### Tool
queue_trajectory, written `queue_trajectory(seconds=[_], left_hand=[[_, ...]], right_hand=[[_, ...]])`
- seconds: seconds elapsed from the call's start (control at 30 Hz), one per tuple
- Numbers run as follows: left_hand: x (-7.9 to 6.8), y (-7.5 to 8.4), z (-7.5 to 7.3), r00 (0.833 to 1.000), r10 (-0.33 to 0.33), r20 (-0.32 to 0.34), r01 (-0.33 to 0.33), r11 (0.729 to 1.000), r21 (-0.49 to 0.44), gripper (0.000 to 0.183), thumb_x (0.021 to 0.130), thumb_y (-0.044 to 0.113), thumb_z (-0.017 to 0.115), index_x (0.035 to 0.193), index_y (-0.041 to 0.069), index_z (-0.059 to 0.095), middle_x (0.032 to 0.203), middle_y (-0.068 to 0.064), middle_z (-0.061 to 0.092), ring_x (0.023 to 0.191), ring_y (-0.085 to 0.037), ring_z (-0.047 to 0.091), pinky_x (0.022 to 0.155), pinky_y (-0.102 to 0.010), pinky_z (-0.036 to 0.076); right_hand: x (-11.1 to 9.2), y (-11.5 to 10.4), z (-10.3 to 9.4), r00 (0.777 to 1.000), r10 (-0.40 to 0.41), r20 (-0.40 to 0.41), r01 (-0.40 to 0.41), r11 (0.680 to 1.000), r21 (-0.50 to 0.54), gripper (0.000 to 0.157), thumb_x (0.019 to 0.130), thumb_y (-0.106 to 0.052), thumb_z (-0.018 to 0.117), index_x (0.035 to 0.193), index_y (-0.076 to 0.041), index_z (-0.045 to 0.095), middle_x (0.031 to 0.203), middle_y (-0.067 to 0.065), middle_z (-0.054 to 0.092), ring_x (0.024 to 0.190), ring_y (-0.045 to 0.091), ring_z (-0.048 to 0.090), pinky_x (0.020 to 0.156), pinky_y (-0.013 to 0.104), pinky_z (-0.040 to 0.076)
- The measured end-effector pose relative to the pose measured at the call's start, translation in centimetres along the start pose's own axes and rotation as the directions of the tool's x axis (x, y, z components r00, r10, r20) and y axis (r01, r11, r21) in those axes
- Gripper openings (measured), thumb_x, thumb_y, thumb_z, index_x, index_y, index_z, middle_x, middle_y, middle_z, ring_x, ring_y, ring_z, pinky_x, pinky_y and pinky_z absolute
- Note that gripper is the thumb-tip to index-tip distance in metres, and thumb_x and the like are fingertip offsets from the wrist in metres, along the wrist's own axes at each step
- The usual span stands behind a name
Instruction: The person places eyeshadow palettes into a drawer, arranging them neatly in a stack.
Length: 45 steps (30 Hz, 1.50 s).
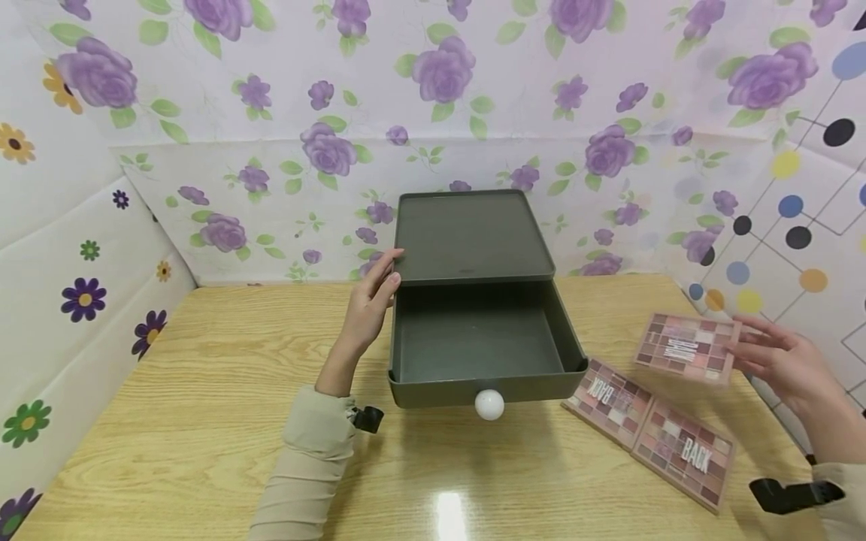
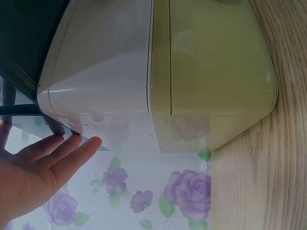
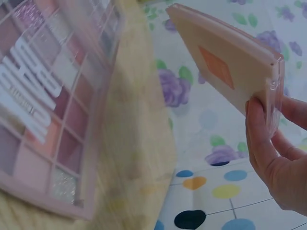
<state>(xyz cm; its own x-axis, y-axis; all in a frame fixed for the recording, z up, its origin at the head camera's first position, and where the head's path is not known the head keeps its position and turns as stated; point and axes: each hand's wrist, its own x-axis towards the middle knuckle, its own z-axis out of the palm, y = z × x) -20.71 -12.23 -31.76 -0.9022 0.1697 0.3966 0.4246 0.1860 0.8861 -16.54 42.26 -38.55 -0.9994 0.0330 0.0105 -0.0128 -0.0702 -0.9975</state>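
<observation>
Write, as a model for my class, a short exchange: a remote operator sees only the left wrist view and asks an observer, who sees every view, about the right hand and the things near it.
Operator: My left wrist view shows the left hand at the drawer unit. What is the right hand doing?
Observer: It is holding an eyeshadow palette by one edge.
Operator: Are there any more palettes?
Observer: Yes, the head view shows two other palettes lying on the table.
</observation>
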Motion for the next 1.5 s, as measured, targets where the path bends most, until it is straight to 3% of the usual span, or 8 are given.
queue_trajectory(seconds=[0.33, 0.53, 0.73, 1.07, 1.3, 1.5], left_hand=[[-0.1, 0.0, 0.0, 1.0, 0.005, 0.004, -0.005, 1.0, 0.003, 0.043, 0.096, 0.013, 0.039, 0.137, 0.003, 0.039, 0.145, -0.015, 0.028, 0.131, -0.028, 0.03, 0.088, -0.053, 0.04], [0.0, 0.1, 0.0, 1.0, -0.002, 0.005, 0.002, 1.0, 0.001, 0.043, 0.096, 0.013, 0.039, 0.138, 0.004, 0.038, 0.146, -0.014, 0.027, 0.131, -0.028, 0.03, 0.088, -0.052, 0.04], [0.0, 0.1, 0.0, 1.0, -0.003, 0.008, 0.003, 1.0, 0.003, 0.043, 0.096, 0.013, 0.038, 0.138, 0.003, 0.038, 0.146, -0.014, 0.027, 0.131, -0.028, 0.03, 0.088, -0.052, 0.04], [-0.1, 0.2, 0.0, 1.0, 0.007, 0.002, -0.007, 1.0, 0.006, 0.043, 0.095, 0.013, 0.039, 0.137, 0.002, 0.039, 0.145, -0.015, 0.028, 0.13, -0.028, 0.031, 0.087, -0.052, 0.041], [-0.1, 0.1, -0.1, 1.0, 0.009, -0.008, -0.009, 1.0, 0.01, 0.043, 0.095, 0.013, 0.039, 0.137, 0.002, 0.04, 0.145, -0.015, 0.029, 0.13, -0.027, 0.031, 0.086, -0.052, 0.041], [0.1, -0.4, -0.1, 1.0, -0.003, 0.001, 0.003, 1.0, 0.003, 0.044, 0.095, 0.015, 0.039, 0.138, 0.004, 0.038, 0.145, -0.013, 0.029, 0.131, -0.024, 0.031, 0.087, -0.051, 0.041]], right_hand=[[-0.2, -1.6, 0.2, 0.996, -0.072, 0.062, 0.062, 0.987, 0.15, 0.036, 0.088, 0.004, 0.053, 0.115, -0.017, 0.061, 0.096, -0.003, 0.063, 0.083, 0.01, 0.063, 0.066, 0.022, 0.051], [-0.6, -3.2, 1.1, 0.995, -0.084, 0.061, 0.071, 0.98, 0.188, 0.037, 0.088, 0.006, 0.051, 0.114, -0.018, 0.063, 0.094, -0.001, 0.064, 0.08, 0.012, 0.064, 0.065, 0.023, 0.051], [-0.6, -4.0, 1.7, 0.987, -0.109, 0.122, 0.077, 0.968, 0.241, 0.04, 0.09, 0.008, 0.046, 0.12, -0.015, 0.059, 0.1, 0.001, 0.063, 0.086, 0.014, 0.064, 0.069, 0.024, 0.051], [-1.1, -6.2, 5.3, 0.984, -0.129, 0.123, 0.103, 0.974, 0.201, 0.043, 0.09, 0.012, 0.042, 0.122, -0.013, 0.058, 0.104, 0.002, 0.06, 0.089, 0.013, 0.062, 0.07, 0.022, 0.05], [-0.8, -7.3, 6.9, 0.976, -0.146, 0.162, 0.107, 0.968, 0.228, 0.044, 0.09, 0.013, 0.04, 0.123, -0.009, 0.057, 0.108, 0.004, 0.059, 0.092, 0.016, 0.062, 0.073, 0.024, 0.05], [-0.8, -8.4, 8.2, 0.968, -0.154, 0.196, 0.118, 0.976, 0.184, 0.045, 0.09, 0.013, 0.04, 0.125, -0.01, 0.055, 0.111, 0.004, 0.057, 0.091, 0.017, 0.063, 0.071, 0.025, 0.051]])
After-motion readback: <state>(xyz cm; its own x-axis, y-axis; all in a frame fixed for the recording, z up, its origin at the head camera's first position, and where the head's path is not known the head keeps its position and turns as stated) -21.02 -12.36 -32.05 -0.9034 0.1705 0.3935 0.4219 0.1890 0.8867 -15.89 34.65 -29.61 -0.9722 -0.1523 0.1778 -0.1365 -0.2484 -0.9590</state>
